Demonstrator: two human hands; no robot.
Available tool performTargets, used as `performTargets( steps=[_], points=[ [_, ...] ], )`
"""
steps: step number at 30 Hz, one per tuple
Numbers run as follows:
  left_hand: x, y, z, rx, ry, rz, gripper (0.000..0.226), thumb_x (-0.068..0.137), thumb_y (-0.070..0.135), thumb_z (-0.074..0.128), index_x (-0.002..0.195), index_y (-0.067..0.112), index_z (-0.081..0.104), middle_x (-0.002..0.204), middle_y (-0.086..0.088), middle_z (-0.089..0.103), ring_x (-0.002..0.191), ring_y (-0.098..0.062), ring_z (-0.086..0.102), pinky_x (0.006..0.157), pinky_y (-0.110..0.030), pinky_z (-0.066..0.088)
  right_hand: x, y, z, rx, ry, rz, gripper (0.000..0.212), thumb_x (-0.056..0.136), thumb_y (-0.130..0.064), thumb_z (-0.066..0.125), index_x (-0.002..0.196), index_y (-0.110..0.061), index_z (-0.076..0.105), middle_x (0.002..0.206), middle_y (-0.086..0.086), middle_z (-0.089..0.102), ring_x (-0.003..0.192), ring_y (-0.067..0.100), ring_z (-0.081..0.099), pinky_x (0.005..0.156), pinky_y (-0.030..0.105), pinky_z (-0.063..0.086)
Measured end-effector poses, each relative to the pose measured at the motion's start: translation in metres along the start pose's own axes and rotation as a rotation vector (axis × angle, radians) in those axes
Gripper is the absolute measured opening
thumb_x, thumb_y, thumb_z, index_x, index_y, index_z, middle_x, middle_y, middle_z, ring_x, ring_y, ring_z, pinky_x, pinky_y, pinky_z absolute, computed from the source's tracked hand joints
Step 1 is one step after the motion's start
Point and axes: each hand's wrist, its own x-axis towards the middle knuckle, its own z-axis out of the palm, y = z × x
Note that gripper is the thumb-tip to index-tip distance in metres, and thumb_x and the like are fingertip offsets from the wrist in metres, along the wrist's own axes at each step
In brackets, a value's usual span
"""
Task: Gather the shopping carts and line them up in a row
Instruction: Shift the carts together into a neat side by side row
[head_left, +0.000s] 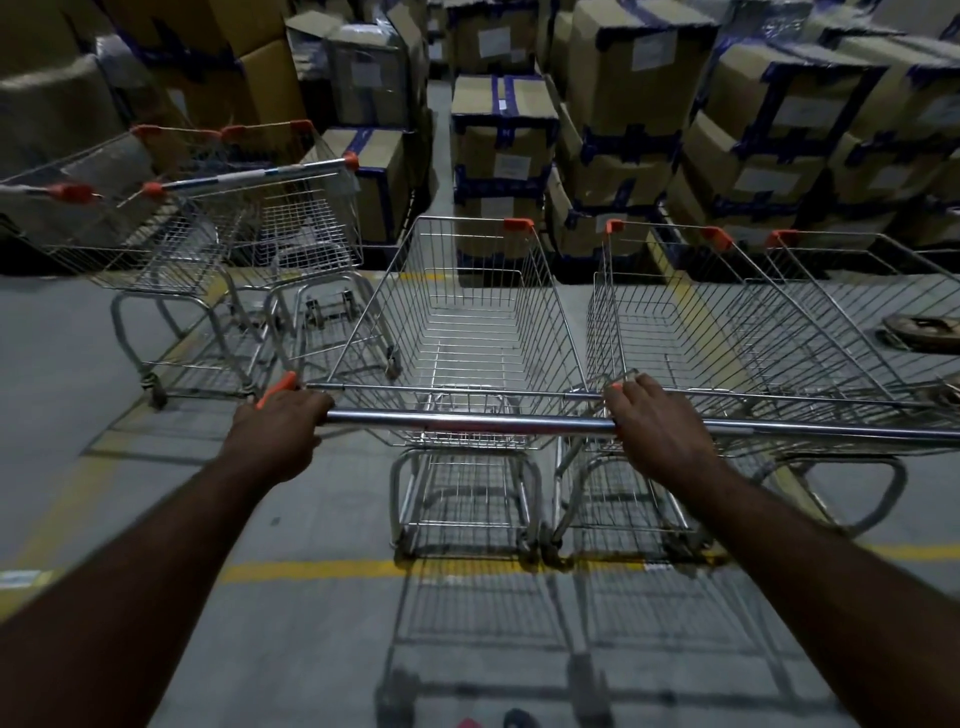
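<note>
Gripping the cart handle (467, 422), I have my left hand (280, 415) curled round its left end and my right hand (654, 421) curled round its right. A yellow floor line (322, 569) runs under the near wheels. The held cart (457, 322) stands just beside a neighbouring cart (727, 322) on the right. Two more carts (208, 234) sit apart at the left, bare floor between. Stacked boxes (623, 104) wall the far edge.

Dim, bluish light; soft grainy focus; wide-angle bending at edges.

Five wire shopping carts (551, 322), two hands (280, 423), many stacked cardboard boxes (501, 150)
</note>
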Motion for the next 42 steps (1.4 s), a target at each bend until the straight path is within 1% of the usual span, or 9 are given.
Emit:
performTargets(
  steps=[3,8,14,19,23,29,34,40,42],
  points=[
    [0.001,-0.003,0.000,0.004,0.006,0.003,0.028,0.092,0.015,0.060,0.114,0.030,0.051,0.131,0.002,0.056,0.146,-0.022,0.025,0.096,-0.052,0.041,0.001,0.002,-0.001,-0.019,-0.005,-0.005,0.053,0.086,-0.018,0.068,0.134,-0.012,0.048,0.132,0.011,0.060,0.125,0.029,0.051,0.089,0.047,0.054],
    [0.000,-0.003,0.006,-0.017,0.020,-0.004,0.030,0.094,0.011,0.056,0.114,0.032,0.050,0.135,0.001,0.055,0.150,-0.024,0.019,0.099,-0.054,0.037,0.000,0.000,-0.002,-0.064,0.003,0.029,0.054,0.088,-0.021,0.070,0.137,-0.014,0.048,0.136,0.009,0.059,0.130,0.030,0.050,0.096,0.048,0.049],
    [0.002,-0.003,0.005,-0.008,0.005,-0.006,0.031,0.094,0.009,0.054,0.115,0.032,0.048,0.140,0.000,0.051,0.152,-0.023,0.015,0.102,-0.054,0.037,-0.002,-0.002,-0.003,-0.084,-0.003,0.041,0.050,0.089,-0.023,0.069,0.133,-0.015,0.047,0.126,0.010,0.061,0.110,0.028,0.061,0.088,0.044,0.051],
    [0.002,-0.003,0.002,-0.007,-0.009,0.003,0.033,0.096,0.008,0.050,0.119,0.032,0.048,0.147,0.002,0.046,0.153,-0.021,0.012,0.103,-0.054,0.037,-0.002,-0.003,-0.006,-0.135,-0.011,0.033,0.047,0.087,-0.022,0.072,0.128,-0.012,0.051,0.117,0.011,0.066,0.094,0.028,0.066,0.074,0.041,0.054],
    [0.000,-0.004,0.000,-0.015,-0.008,0.018,0.035,0.096,0.006,0.045,0.120,0.031,0.048,0.144,0.003,0.048,0.152,-0.021,0.014,0.102,-0.053,0.038,-0.003,-0.003,-0.007,-0.146,-0.004,0.021,0.047,0.086,-0.021,0.074,0.127,-0.012,0.053,0.115,0.011,0.067,0.090,0.026,0.068,0.071,0.037,0.053],
    [-0.001,-0.002,-0.004,-0.029,-0.023,0.031,0.039,0.099,0.004,0.035,0.123,0.032,0.048,0.147,0.002,0.047,0.151,-0.023,0.017,0.105,-0.050,0.034,-0.002,0.000,-0.002,-0.135,-0.007,0.017,0.051,0.085,-0.019,0.076,0.129,-0.010,0.053,0.114,0.012,0.067,0.084,0.024,0.068,0.066,0.037,0.055],
    [-0.002,-0.002,-0.006,-0.044,-0.038,0.042,0.041,0.097,0.005,0.036,0.126,0.030,0.050,0.151,0.000,0.045,0.153,-0.024,0.011,0.107,-0.050,0.033,0.000,0.002,0.000,-0.145,-0.002,0.020,0.052,0.089,-0.020,0.070,0.135,-0.011,0.048,0.126,0.011,0.062,0.085,0.024,0.068,0.063,0.035,0.050],
    [-0.002,-0.004,-0.006,-0.054,-0.040,0.053,0.043,0.097,0.005,0.036,0.129,0.030,0.050,0.150,0.001,0.046,0.153,-0.025,0.011,0.103,-0.047,0.035,0.001,0.004,0.007,-0.134,0.038,0.004,0.050,0.088,-0.017,0.071,0.133,-0.009,0.051,0.123,0.013,0.063,0.090,0.028,0.067,0.069,0.039,0.054],
    [-0.002,-0.004,-0.006,-0.043,-0.045,0.053,0.043,0.098,0.005,0.036,0.129,0.031,0.049,0.150,0.002,0.046,0.153,-0.025,0.011,0.102,-0.047,0.035,0.002,0.005,0.009,-0.111,0.043,0.004,0.052,0.089,-0.019,0.070,0.135,-0.011,0.048,0.127,0.013,0.062,0.097,0.028,0.066,0.075,0.041,0.055]
  ],
)
